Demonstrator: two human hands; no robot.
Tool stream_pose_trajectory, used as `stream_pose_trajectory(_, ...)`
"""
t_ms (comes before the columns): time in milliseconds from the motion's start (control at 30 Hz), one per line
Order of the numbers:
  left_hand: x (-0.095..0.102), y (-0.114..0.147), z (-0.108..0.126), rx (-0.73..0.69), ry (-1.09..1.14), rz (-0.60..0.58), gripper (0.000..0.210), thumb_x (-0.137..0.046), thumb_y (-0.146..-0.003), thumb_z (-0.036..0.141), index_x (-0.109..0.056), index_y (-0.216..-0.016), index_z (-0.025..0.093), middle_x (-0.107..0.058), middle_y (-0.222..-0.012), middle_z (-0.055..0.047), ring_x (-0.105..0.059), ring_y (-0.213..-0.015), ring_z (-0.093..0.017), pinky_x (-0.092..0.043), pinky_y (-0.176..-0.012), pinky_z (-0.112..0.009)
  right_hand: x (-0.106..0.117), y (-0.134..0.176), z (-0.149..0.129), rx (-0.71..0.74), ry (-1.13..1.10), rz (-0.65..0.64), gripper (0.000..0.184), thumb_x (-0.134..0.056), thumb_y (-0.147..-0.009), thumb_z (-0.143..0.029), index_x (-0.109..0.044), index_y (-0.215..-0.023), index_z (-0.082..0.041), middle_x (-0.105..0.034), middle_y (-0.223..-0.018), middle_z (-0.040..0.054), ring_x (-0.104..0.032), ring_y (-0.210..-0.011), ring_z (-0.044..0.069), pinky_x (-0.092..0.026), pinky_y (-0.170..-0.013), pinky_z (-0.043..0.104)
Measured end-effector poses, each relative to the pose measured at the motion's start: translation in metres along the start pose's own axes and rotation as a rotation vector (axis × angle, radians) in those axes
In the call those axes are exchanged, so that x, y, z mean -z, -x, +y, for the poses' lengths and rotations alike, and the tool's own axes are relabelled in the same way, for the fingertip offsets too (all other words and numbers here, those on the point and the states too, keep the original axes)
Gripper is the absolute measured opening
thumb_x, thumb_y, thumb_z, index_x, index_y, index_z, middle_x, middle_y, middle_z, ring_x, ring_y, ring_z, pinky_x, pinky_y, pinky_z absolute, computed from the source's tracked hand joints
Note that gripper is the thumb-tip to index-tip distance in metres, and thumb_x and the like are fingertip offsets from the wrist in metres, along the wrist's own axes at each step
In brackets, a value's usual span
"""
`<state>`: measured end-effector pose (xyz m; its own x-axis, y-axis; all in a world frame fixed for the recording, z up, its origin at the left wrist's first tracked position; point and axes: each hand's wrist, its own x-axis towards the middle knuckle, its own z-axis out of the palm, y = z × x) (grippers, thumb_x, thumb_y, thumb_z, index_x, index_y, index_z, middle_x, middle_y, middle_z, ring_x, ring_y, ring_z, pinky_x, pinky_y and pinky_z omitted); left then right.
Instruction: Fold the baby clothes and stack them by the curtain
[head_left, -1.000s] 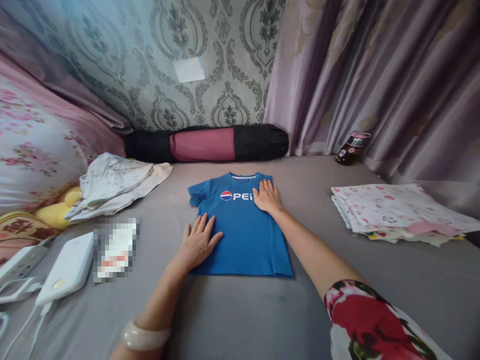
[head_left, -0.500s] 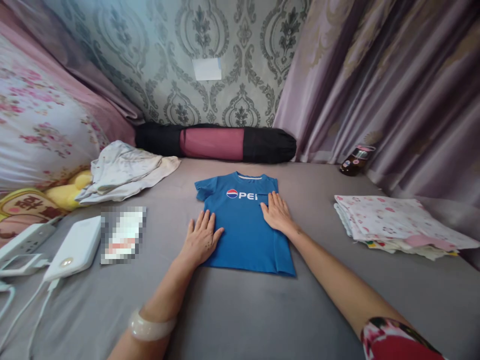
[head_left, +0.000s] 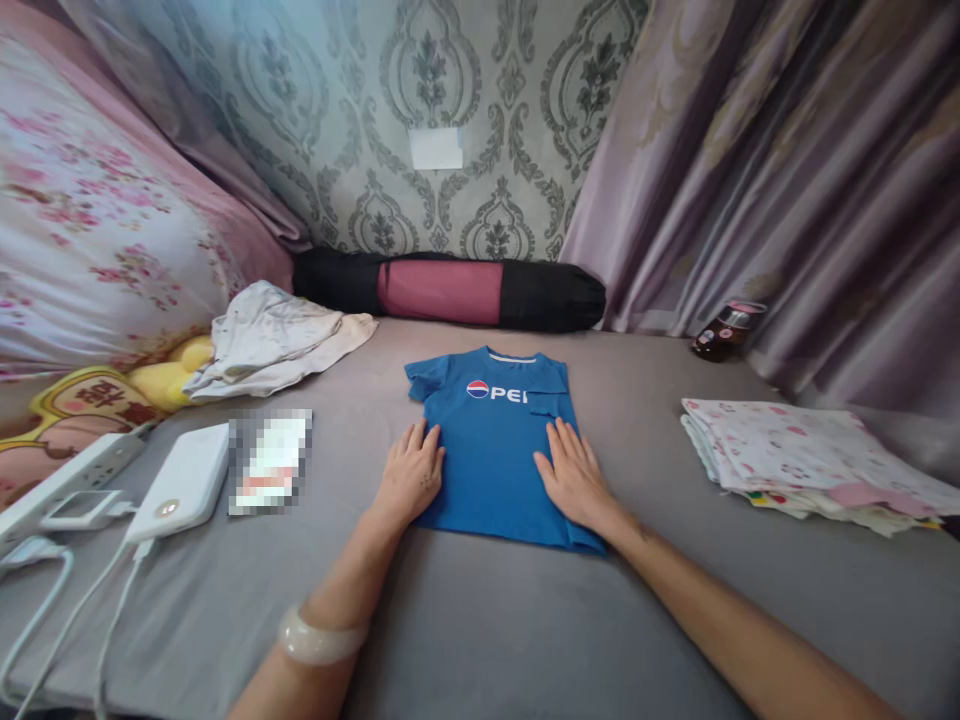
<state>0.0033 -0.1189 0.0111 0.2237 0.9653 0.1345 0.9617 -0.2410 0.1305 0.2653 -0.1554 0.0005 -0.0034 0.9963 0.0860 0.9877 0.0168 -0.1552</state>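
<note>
A blue T-shirt (head_left: 491,470) lies front up on the grey sheet, its collar pointing away from me. Its right side is folded inward, with that sleeve lying over the chest and covering part of the white lettering. The left sleeve sticks out flat. My left hand (head_left: 412,470) rests at the shirt's left edge, fingers stretched out and partly on the cloth. On the folded right side lies my right hand (head_left: 574,475), flat with its fingers extended. Neither hand grips anything.
Folded patterned cloths (head_left: 802,450) are stacked at right, a dark bottle (head_left: 724,332) behind them. A black and pink roll bag (head_left: 442,290) lies along the wall. Leftward are a crumpled light cloth (head_left: 270,340), a yellow plush (head_left: 176,375), a white power bank (head_left: 180,485), and a power strip (head_left: 82,480) with cables.
My right hand has slid down the folded side of the shirt, from the sleeve toward the hem. My left hand stays at the left edge. The view has shifted slightly.
</note>
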Motion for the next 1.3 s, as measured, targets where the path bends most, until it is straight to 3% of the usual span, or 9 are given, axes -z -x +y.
stream_pose_trajectory(100, 0.005, 0.001, -0.003, 0.049, -0.002, 0.078, 0.042, -0.039, -0.095, 0.026, -0.047, -0.132, 0.008, -0.053, -0.131, -0.020, -0.054, -0.118, -0.028, -0.042, -0.098, -0.039, 0.000, 0.038, -0.001, 0.067, -0.041, -0.017, 0.065, -0.020, -0.098, -0.050, -0.026, -0.151, -0.012, -0.021, -0.157, 0.0112, -0.016, -0.145, 0.023, -0.017, -0.118, 0.045)
stream_pose_trajectory(267, 0.020, 0.004, -0.005, 0.139, 0.028, 0.038, 0.031, -0.046, -0.093, 0.033, -0.057, -0.109, 0.009, -0.062, -0.104, -0.017, -0.059, -0.099, -0.027, -0.045, -0.088, -0.036, 0.014, 0.080, -0.001, 0.144, -0.039, -0.127, 0.063, -0.022, -0.098, -0.051, -0.027, -0.151, -0.018, -0.024, -0.157, 0.0060, -0.019, -0.145, 0.022, -0.020, -0.118, 0.045)
stream_pose_trajectory(467, 0.027, 0.006, -0.004, 0.266, 0.161, -0.082, 0.026, -0.045, -0.094, 0.035, -0.054, -0.107, 0.014, -0.068, -0.101, -0.013, -0.064, -0.096, -0.026, -0.045, -0.075, -0.031, 0.066, 0.086, -0.021, 0.249, 0.045, -0.314, 0.058, -0.041, -0.091, -0.050, -0.055, -0.136, -0.017, -0.046, -0.145, 0.0125, -0.046, -0.131, 0.029, -0.041, -0.105, 0.042)
stream_pose_trajectory(567, 0.025, 0.004, -0.007, 0.319, 0.243, -0.096, 0.028, -0.049, -0.092, 0.040, -0.054, -0.107, 0.017, -0.069, -0.097, -0.012, -0.065, -0.094, -0.026, -0.044, -0.069, -0.030, 0.095, 0.060, -0.041, 0.242, -0.021, -0.403, 0.038, -0.040, -0.092, -0.046, -0.073, -0.101, -0.031, -0.072, -0.109, 0.0081, -0.066, -0.101, 0.025, -0.049, -0.082, 0.034)
stream_pose_trajectory(667, 0.024, 0.000, -0.013, 0.370, 0.375, -0.077, 0.033, -0.052, -0.088, 0.048, -0.058, -0.101, 0.019, -0.070, -0.089, -0.009, -0.066, -0.089, -0.025, -0.042, -0.066, -0.029, 0.104, 0.018, -0.062, 0.267, -0.206, -0.469, 0.036, -0.044, -0.090, -0.042, -0.073, -0.075, -0.027, -0.074, -0.079, 0.0063, -0.068, -0.076, 0.021, -0.044, -0.066, 0.027)
stream_pose_trajectory(800, 0.022, -0.006, -0.019, 0.427, 0.563, -0.028, 0.034, -0.049, -0.088, 0.050, -0.062, -0.090, 0.018, -0.068, -0.075, -0.006, -0.065, -0.076, -0.021, -0.041, -0.063, -0.027, 0.078, -0.047, -0.086, 0.295, -0.521, -0.489, 0.028, -0.049, -0.087, -0.032, -0.071, -0.079, -0.018, -0.074, -0.079, 0.0047, -0.066, -0.072, 0.017, -0.044, -0.061, 0.022)
stream_pose_trajectory(967, 0.018, -0.012, -0.021, 0.466, 0.804, 0.026, 0.030, -0.054, -0.086, 0.038, -0.061, -0.100, 0.013, -0.067, -0.075, -0.005, -0.062, -0.070, -0.016, -0.041, -0.062, -0.025, 0.037, -0.120, -0.122, 0.074, -0.779, -0.366, 0.021, -0.050, -0.087, -0.022, -0.068, -0.078, -0.014, -0.073, -0.083, 0.0059, -0.065, -0.063, 0.013, -0.045, -0.055, 0.019)
stream_pose_trajectory(1133, 0.016, -0.015, -0.023, 0.436, 0.901, -0.019, 0.033, -0.055, -0.085, 0.034, -0.057, -0.108, 0.010, -0.066, -0.075, -0.003, -0.061, -0.069, -0.015, -0.042, -0.062, -0.024, 0.024, -0.175, -0.155, -0.072, -0.636, -0.188, 0.015, -0.059, -0.083, -0.024, -0.067, -0.072, -0.016, -0.066, -0.062, 0.0031, -0.065, -0.067, 0.016, -0.048, -0.065, 0.022)
stream_pose_trajectory(1300, 0.021, -0.018, -0.023, 0.453, 0.780, -0.101, 0.036, -0.055, -0.085, 0.042, -0.060, -0.103, 0.012, -0.062, -0.065, -0.001, -0.059, -0.065, -0.016, -0.037, -0.056, -0.025, 0.005, -0.213, -0.178, -0.172, -0.555, -0.215, 0.025, -0.055, -0.088, -0.034, -0.068, -0.078, -0.015, -0.067, -0.064, 0.0091, -0.068, -0.077, 0.023, -0.051, -0.074, 0.030)
